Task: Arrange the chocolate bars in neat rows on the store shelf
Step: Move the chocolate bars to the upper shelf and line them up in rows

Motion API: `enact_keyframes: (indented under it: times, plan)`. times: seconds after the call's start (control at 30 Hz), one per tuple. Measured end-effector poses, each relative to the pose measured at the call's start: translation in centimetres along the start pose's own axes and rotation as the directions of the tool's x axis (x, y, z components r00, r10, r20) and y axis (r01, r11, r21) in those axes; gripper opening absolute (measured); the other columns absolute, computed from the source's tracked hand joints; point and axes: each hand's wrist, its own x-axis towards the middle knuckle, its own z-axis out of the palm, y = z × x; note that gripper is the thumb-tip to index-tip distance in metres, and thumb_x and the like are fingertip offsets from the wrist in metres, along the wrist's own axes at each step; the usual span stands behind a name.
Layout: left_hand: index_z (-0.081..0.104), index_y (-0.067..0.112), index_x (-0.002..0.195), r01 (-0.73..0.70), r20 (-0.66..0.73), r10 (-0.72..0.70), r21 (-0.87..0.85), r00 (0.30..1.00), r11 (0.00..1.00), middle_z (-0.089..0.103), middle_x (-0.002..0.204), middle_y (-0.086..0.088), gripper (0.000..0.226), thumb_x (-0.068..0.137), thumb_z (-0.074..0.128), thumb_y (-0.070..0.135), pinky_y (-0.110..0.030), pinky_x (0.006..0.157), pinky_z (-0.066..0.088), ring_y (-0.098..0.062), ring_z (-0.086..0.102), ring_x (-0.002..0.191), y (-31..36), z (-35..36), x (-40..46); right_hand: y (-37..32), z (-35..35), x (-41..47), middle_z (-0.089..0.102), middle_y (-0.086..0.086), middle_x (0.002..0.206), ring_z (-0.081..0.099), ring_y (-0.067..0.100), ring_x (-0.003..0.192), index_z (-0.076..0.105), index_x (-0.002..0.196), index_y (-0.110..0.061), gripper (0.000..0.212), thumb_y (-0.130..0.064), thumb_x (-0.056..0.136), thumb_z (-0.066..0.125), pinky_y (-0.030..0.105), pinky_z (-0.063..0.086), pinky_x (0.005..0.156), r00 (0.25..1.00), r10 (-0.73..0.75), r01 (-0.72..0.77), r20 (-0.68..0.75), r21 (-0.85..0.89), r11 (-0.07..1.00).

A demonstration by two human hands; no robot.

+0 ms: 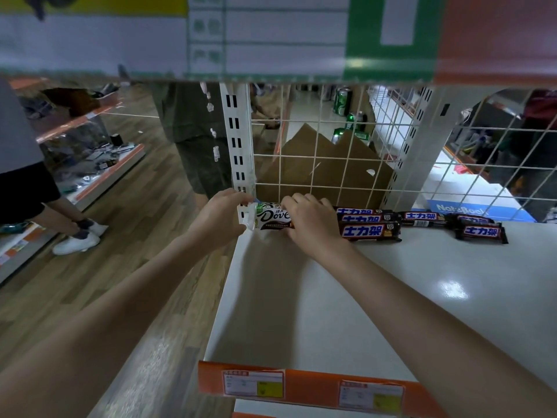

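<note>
A white and brown Dove chocolate bar (pixel 269 219) lies at the back left corner of the white shelf (pixel 316 297). My left hand (pixel 221 218) pinches its left end, and my right hand (pixel 307 220) grips its right end. To the right, dark Snickers bars (pixel 370 230) lie stacked close together against the wire back. Two more Snickers bars (pixel 480 231) lie further right, with another bar (pixel 420 218) between the groups.
A white wire grid (pixel 331 152) backs the shelf, with a slotted upright post (pixel 238 140) at the left. An upper shelf edge with blurred labels (pixel 271 37) hangs overhead. An orange price strip (pixel 301 387) runs along the front. Two people stand in the aisle (pixel 193 137) at left.
</note>
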Motion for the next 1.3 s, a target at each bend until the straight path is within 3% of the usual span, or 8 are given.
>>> enact_keyframes:
  times: [0.1, 0.3, 0.7, 0.97, 1.1, 1.3]
  plan:
    - [0.056, 0.017, 0.124, -0.017, 0.005, 0.017, -0.012, 1.000, 1.000, 0.057, 0.120, -0.003, 0.054, 0.074, 0.076, 0.014, -0.024, 0.090, 0.038, -0.018, 0.051, 0.113, 0.0, 0.1, 0.0, 0.0, 0.5, 0.1, 0.055, 0.000, 0.119, 0.050, 0.022, 0.110, 0.050, 0.121, -0.020, 0.038, -0.024, 0.086, 0.063, 0.035, 0.037, 0.087, 1.000, 0.011, -0.011, 0.018, 0.011, 1.000]
    - [0.055, 0.014, 0.123, -0.052, 0.028, 0.053, -0.037, 0.998, 0.998, 0.059, 0.119, -0.004, 0.054, 0.073, 0.076, 0.013, -0.027, 0.091, 0.040, -0.019, 0.052, 0.110, 0.3, 0.5, -0.3, -0.1, 0.5, 0.0, 0.054, 0.002, 0.120, 0.048, 0.023, 0.113, 0.051, 0.121, -0.018, 0.036, -0.023, 0.087, 0.062, 0.040, 0.038, 0.095, 0.999, 0.004, -0.004, 0.040, 0.023, 1.000]
    - [0.059, 0.013, 0.119, -0.068, 0.008, 0.069, -0.062, 0.998, 0.996, 0.060, 0.115, -0.004, 0.051, 0.071, 0.076, 0.015, -0.020, 0.082, 0.035, -0.020, 0.053, 0.107, 0.5, 1.8, 0.1, -0.4, 0.2, -0.2, 0.055, 0.001, 0.119, 0.049, 0.022, 0.112, 0.050, 0.121, -0.018, 0.036, -0.016, 0.087, 0.060, 0.036, 0.039, 0.089, 1.000, 0.011, -0.011, 0.008, 0.000, 1.000]
    - [0.061, 0.015, 0.115, -0.036, -0.041, 0.034, -0.038, 0.999, 0.999, 0.061, 0.112, -0.005, 0.046, 0.072, 0.077, 0.017, -0.035, 0.085, 0.046, -0.024, 0.054, 0.103, 2.4, 1.4, -0.3, 1.0, -1.7, -1.6, 0.056, -0.001, 0.115, 0.050, 0.021, 0.108, 0.052, 0.115, -0.021, 0.034, -0.036, 0.086, 0.061, 0.035, 0.039, 0.084, 1.000, 0.012, -0.012, -0.027, -0.008, 1.000]
    - [0.062, 0.018, 0.113, -0.053, -0.046, 0.051, -0.047, 0.998, 0.997, 0.062, 0.107, -0.001, 0.042, 0.072, 0.075, 0.016, -0.023, 0.076, 0.039, -0.017, 0.054, 0.098, 4.2, 1.2, -0.8, 2.0, -2.8, -3.1, 0.056, 0.000, 0.116, 0.050, 0.021, 0.108, 0.052, 0.116, -0.020, 0.037, -0.039, 0.086, 0.061, 0.036, 0.038, 0.086, 0.999, 0.026, -0.027, -0.028, -0.015, 1.000]
    - [0.060, 0.014, 0.117, -0.088, -0.032, 0.086, -0.054, 0.996, 0.995, 0.058, 0.112, -0.004, 0.049, 0.072, 0.077, 0.014, -0.026, 0.081, 0.042, -0.022, 0.054, 0.102, 8.8, 1.7, -2.3, 4.3, -4.7, -6.7, 0.055, 0.000, 0.119, 0.049, 0.022, 0.111, 0.050, 0.121, -0.019, 0.044, -0.041, 0.085, 0.063, 0.038, 0.039, 0.086, 0.998, 0.060, -0.060, -0.006, -0.045, 0.997]
